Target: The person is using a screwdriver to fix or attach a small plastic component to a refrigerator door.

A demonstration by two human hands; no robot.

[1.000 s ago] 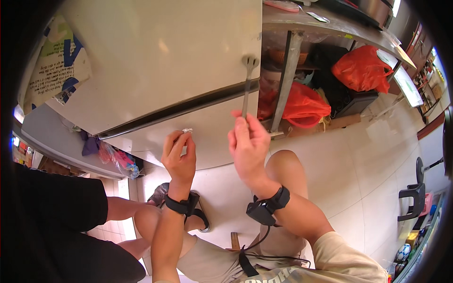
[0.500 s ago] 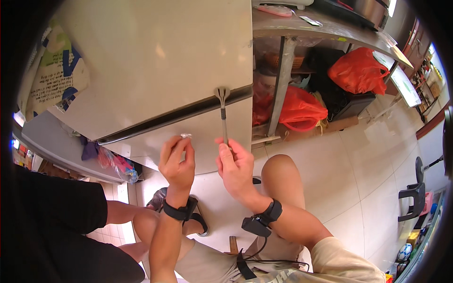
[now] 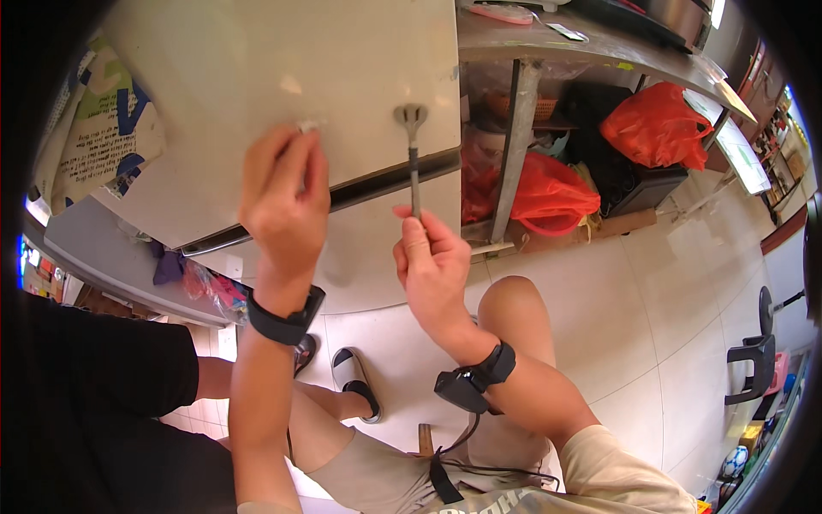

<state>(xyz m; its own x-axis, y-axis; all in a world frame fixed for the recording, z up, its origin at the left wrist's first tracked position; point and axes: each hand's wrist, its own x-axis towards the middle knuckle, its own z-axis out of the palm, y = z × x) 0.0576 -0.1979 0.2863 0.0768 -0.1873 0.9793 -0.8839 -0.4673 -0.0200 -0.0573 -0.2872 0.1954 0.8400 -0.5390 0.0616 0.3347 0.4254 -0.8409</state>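
Note:
My right hand (image 3: pixel 434 270) is closed around the shaft of a slim grey fork-like tool (image 3: pixel 412 127) with a dark band below its wide, slotted head. The head points away from me in front of the upper door of a white fridge (image 3: pixel 360 60); whether it touches the door I cannot tell. My left hand (image 3: pixel 285 193), up before the same door, pinches a small crumpled white scrap (image 3: pixel 307 125) at its fingertips. Between the fridge's two doors runs a dark slanted gap (image 3: pixel 377 182), partly hidden by my left hand.
A metal shelf (image 3: pixel 524 111) right of the fridge holds red plastic bags (image 3: pixel 655 124) and a basket (image 3: pixel 522 106). Printed sheets (image 3: pixel 111 128) hang at the left. A person in black clothing (image 3: pixel 103 385) is close on my left. A dark chair (image 3: pixel 752 364) stands far right.
My left hand has risen up and left with the white scrap, now over the upper door. My right hand has lifted the tool slightly, so its head sits above the gap.

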